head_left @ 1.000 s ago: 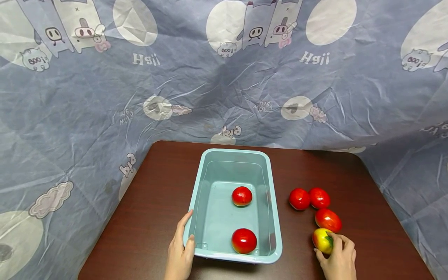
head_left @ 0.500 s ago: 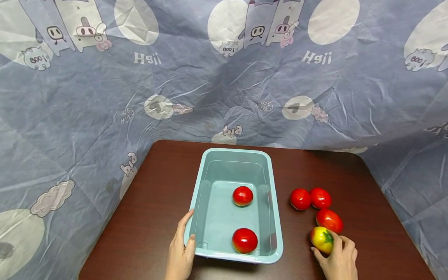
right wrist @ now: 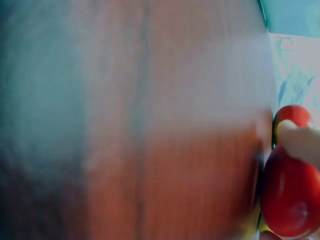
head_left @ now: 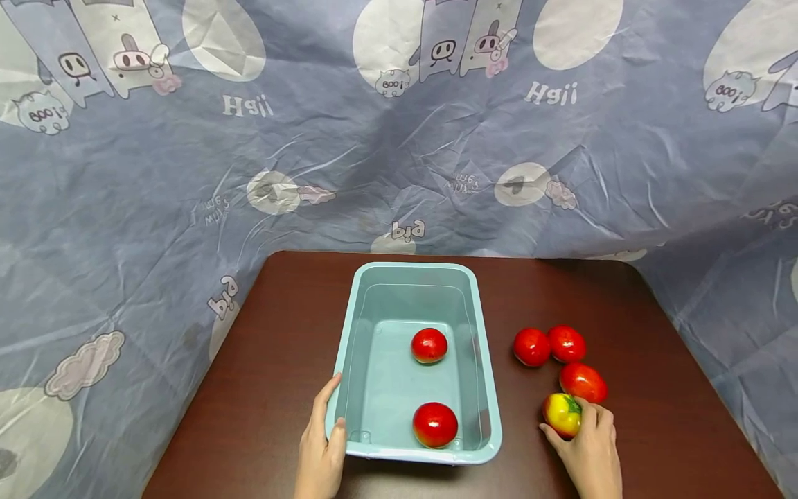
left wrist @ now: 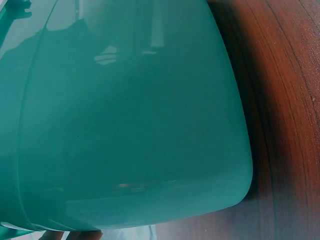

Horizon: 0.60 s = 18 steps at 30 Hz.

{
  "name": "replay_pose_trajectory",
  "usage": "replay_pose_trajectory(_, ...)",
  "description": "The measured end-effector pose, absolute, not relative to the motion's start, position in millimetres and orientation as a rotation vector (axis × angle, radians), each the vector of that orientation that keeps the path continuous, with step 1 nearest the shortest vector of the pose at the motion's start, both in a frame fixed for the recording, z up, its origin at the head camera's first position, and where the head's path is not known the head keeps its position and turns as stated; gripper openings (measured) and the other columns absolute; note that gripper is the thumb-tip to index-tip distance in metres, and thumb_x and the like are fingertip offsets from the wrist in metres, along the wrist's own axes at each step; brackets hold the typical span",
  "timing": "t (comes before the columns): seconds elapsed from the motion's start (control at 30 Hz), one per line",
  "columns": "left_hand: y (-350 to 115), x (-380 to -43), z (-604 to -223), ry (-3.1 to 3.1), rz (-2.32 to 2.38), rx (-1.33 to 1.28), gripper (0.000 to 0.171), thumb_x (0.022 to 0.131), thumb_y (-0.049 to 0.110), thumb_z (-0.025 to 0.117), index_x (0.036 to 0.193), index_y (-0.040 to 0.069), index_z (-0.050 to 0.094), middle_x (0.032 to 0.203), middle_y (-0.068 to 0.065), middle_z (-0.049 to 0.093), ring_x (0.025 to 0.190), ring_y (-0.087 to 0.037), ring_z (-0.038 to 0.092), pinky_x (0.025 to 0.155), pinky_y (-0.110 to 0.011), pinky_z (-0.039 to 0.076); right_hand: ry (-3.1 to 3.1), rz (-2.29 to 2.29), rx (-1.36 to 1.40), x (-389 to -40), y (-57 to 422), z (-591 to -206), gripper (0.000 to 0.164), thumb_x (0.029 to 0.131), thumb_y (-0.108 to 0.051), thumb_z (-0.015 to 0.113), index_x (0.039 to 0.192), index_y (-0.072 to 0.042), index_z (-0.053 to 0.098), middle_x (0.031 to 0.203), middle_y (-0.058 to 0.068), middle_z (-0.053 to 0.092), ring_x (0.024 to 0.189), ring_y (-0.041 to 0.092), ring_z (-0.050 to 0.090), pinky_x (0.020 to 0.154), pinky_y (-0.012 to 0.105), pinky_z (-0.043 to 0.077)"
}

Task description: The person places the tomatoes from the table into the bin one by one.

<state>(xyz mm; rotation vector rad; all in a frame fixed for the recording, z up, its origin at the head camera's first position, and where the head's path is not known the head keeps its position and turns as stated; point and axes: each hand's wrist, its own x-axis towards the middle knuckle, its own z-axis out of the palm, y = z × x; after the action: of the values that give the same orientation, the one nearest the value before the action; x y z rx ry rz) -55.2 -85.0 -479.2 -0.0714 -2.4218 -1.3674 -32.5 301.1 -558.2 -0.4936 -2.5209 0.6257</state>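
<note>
The right hand (head_left: 591, 443) holds a shiny, round yellow and red fruit with a green leafy top (head_left: 563, 416), pinched between thumb and finger. This fruit is on the right side of the dark brown wooden table (head_left: 299, 326), very near a shiny red egg-shaped fruit (head_left: 583, 382). I can't tell if they touch. Two shiny red round fruits (head_left: 531, 346) sit side by side just past that one. The left hand (head_left: 323, 443) holds the left edge of a light blue-green plastic bin (head_left: 411, 301), thumb over the rim. Two big red fruits (head_left: 435, 425) lie well apart inside it.

The held fruit looks smooth, so it might slip and roll away if the pinch is too loose. If the right hand bumps the egg-shaped fruit, that one could knock the others and send them rolling. If the left hand pulls hard on the rim, the bin might tip or slide, and the fruits in it could roll.
</note>
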Motion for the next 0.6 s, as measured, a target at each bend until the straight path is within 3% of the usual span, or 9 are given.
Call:
replay_pose_trajectory(0.13,-85,-55,-479,-2.427,-1.367,-0.065,0.051,0.099,0.014,0.050,0.146,0.031,0.045,0.144,0.011,0.054,0.113,-0.002,0.053,0.088,-0.037,0.047,-2.567,0.738,-0.560,-34,298,-553,0.078,0.065,-0.015,0.090,0.126,0.007,0.046,0.113,0.029,0.042,0.099,0.044,0.044,0.083,0.060,0.044)
replay_pose_trajectory(0.27,-87,-56,-480,-2.412,-1.358,-0.091,0.052,0.098,0.012,0.050,0.146,0.031,0.045,0.144,0.011,0.054,0.101,-0.005,0.050,0.083,-0.033,0.045,-2.594,0.848,-0.618,-35,296,-545,0.076,0.072,-0.024,0.086,0.129,0.006,0.045,0.116,0.027,0.042,0.100,0.041,0.045,0.086,0.057,0.043)
replay_pose_trajectory(0.47,-87,-57,-479,-2.409,-1.368,-0.084,0.052,0.098,0.012,0.050,0.146,0.031,0.046,0.144,0.010,0.055,0.101,-0.005,0.051,0.082,-0.033,0.044,-2.545,1.015,-0.657,-40,290,-527,0.074,0.078,-0.034,0.082,0.132,0.003,0.048,0.122,0.024,0.048,0.107,0.039,0.047,0.092,0.054,0.039)
replay_pose_trajectory(0.6,-85,-56,-479,-2.425,-1.397,-0.050,0.052,0.098,0.012,0.049,0.146,0.032,0.046,0.144,0.008,0.054,0.093,-0.007,0.050,0.078,-0.031,0.042,-2.546,1.106,-0.693,-43,284,-502,0.074,0.083,-0.037,0.076,0.136,0.004,0.046,0.125,0.027,0.048,0.109,0.041,0.047,0.092,0.054,0.038)
